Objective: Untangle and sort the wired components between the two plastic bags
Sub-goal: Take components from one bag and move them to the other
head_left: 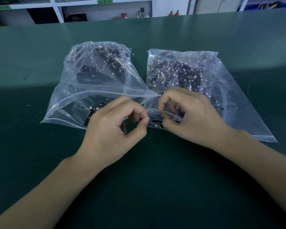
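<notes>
Two clear plastic bags lay side by side on a dark green table (40, 63). The left bag (82, 90) was puffed up, and its open mouth faced the person. Small dark parts with white plugs were heaped at its far end, and a few more lay near its mouth. The right bag (221, 90) lay flatter and was full of the same dark parts, with thin orange and black wires all mixed up.

Both hands met in the gap between the two bag mouths. The left hand (112, 128) was curled, and its thumb and first finger pinched one end of a small black wired part (155, 120). The right hand (191, 116) was curled too. Its thumb and fingers held the other end of that part, right at the mouth of the right bag. The part stretched between the two hands, just above the table. The edge of the right bag touched the right fingers.

Far behind the table stood white shelves (106, 7) with small things on them, too blurry to name.
</notes>
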